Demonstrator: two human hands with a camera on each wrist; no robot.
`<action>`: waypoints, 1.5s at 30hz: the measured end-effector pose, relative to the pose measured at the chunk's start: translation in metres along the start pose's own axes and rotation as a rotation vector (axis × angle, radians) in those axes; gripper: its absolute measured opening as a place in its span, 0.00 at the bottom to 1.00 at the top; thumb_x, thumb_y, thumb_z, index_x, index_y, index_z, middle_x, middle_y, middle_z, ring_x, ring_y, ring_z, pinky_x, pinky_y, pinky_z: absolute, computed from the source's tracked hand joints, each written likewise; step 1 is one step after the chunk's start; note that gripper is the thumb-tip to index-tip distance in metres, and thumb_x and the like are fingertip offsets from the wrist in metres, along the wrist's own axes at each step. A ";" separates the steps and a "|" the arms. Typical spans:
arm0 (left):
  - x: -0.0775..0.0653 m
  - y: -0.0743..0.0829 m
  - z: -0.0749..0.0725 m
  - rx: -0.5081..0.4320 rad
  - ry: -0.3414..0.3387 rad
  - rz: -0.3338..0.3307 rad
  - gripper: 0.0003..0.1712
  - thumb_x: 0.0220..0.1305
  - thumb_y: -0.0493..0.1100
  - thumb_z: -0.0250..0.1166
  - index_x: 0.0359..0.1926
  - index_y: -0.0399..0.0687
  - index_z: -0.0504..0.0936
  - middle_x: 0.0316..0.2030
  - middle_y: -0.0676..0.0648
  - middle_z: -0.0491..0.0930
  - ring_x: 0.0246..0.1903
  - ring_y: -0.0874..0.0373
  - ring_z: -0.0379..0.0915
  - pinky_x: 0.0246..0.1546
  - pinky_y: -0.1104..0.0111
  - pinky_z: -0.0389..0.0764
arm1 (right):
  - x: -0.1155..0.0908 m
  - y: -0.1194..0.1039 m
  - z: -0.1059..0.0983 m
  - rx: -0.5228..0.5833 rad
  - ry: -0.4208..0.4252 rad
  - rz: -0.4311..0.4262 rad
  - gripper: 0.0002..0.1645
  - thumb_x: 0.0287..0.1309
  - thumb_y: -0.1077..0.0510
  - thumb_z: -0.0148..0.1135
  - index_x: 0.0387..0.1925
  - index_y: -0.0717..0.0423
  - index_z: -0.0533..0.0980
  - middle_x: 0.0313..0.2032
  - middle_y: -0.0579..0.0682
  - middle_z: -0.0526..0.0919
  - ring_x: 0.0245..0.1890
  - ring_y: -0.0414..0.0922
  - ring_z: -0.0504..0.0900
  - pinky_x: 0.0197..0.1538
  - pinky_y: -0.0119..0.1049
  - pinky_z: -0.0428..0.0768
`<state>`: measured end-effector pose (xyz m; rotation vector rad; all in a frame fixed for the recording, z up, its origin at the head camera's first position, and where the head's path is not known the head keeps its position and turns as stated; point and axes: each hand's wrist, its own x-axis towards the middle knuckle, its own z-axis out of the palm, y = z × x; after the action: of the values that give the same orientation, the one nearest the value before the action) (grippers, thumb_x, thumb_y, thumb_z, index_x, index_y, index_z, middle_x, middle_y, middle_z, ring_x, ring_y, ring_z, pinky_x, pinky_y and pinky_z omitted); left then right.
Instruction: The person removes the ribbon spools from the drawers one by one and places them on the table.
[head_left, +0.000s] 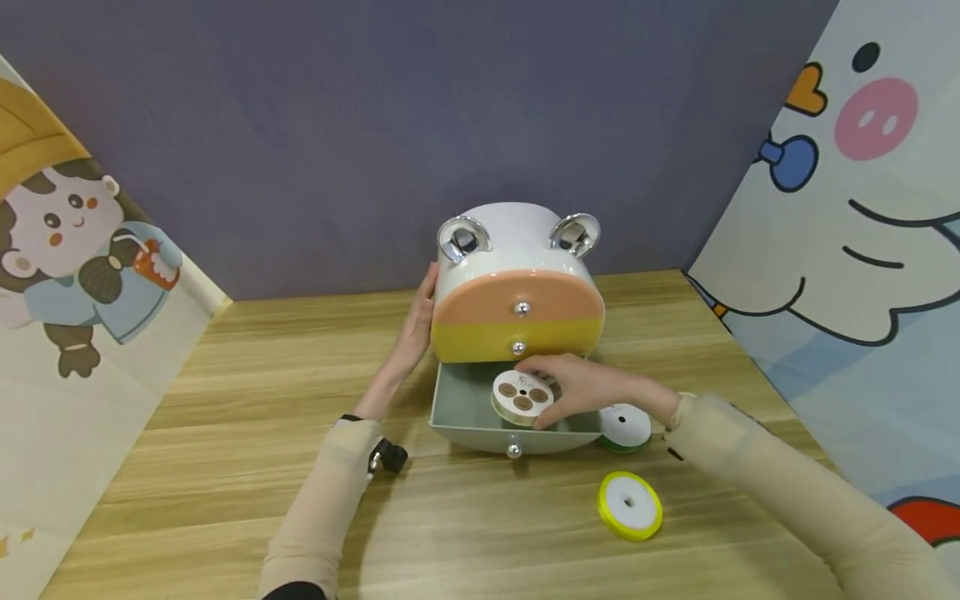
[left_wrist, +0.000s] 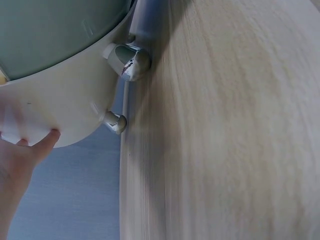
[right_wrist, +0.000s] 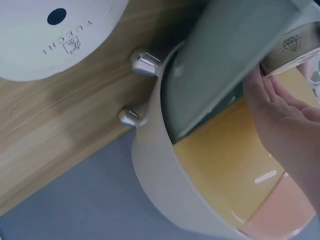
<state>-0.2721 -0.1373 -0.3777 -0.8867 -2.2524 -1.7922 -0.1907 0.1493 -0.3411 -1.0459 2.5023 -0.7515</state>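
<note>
A white rounded drawer box (head_left: 517,237) with silver ear-like loops stands at the back of the table. Its upper fronts are orange and yellow, and its grey-green bottom drawer (head_left: 468,404) is pulled out. My right hand (head_left: 581,385) grips a ribbon spool (head_left: 522,397) by its edge, over the drawer; the spool has a white face with brown circles. In the right wrist view, part of that spool (right_wrist: 295,47) shows beside the fingers. Against the box's left side rests my left hand (head_left: 414,329); in the left wrist view its fingers (left_wrist: 46,142) touch the white wall.
A white-faced spool with a green rim (head_left: 626,427) lies right of the drawer, partly behind my right wrist. Nearer the front is a yellow-rimmed spool (head_left: 630,505). A dark wall panel (head_left: 337,150) stands behind the wooden table (head_left: 247,433), with cartoon-printed panels on both sides.
</note>
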 end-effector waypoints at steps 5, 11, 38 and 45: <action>0.000 -0.001 0.001 0.002 -0.007 0.012 0.37 0.80 0.58 0.34 0.79 0.45 0.42 0.80 0.42 0.38 0.80 0.45 0.33 0.78 0.44 0.39 | -0.015 -0.004 -0.007 0.101 0.008 0.049 0.49 0.49 0.48 0.77 0.67 0.64 0.66 0.63 0.58 0.74 0.62 0.55 0.76 0.60 0.46 0.81; -0.001 -0.001 0.000 0.009 -0.005 0.023 0.36 0.80 0.56 0.34 0.79 0.44 0.43 0.80 0.40 0.38 0.80 0.43 0.33 0.78 0.45 0.40 | -0.044 -0.009 -0.018 0.162 0.064 0.108 0.50 0.48 0.50 0.78 0.68 0.63 0.64 0.62 0.57 0.75 0.61 0.54 0.75 0.58 0.46 0.81; -0.001 -0.003 0.000 -0.062 0.009 0.006 0.37 0.80 0.59 0.34 0.79 0.47 0.43 0.80 0.44 0.38 0.80 0.46 0.34 0.78 0.47 0.40 | -0.211 0.037 0.041 -0.224 0.393 0.380 0.54 0.28 0.45 0.86 0.57 0.69 0.73 0.48 0.60 0.83 0.40 0.46 0.83 0.38 0.32 0.81; 0.001 -0.002 0.001 -0.064 0.003 0.009 0.39 0.78 0.62 0.35 0.79 0.46 0.43 0.80 0.43 0.39 0.80 0.45 0.34 0.78 0.45 0.40 | -0.224 0.056 0.065 -0.257 0.416 0.398 0.53 0.25 0.44 0.86 0.54 0.66 0.74 0.47 0.56 0.84 0.43 0.42 0.81 0.41 0.34 0.80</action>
<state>-0.2740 -0.1360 -0.3795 -0.9034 -2.1964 -1.8703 -0.0387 0.3240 -0.4058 -0.4565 3.0931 -0.5808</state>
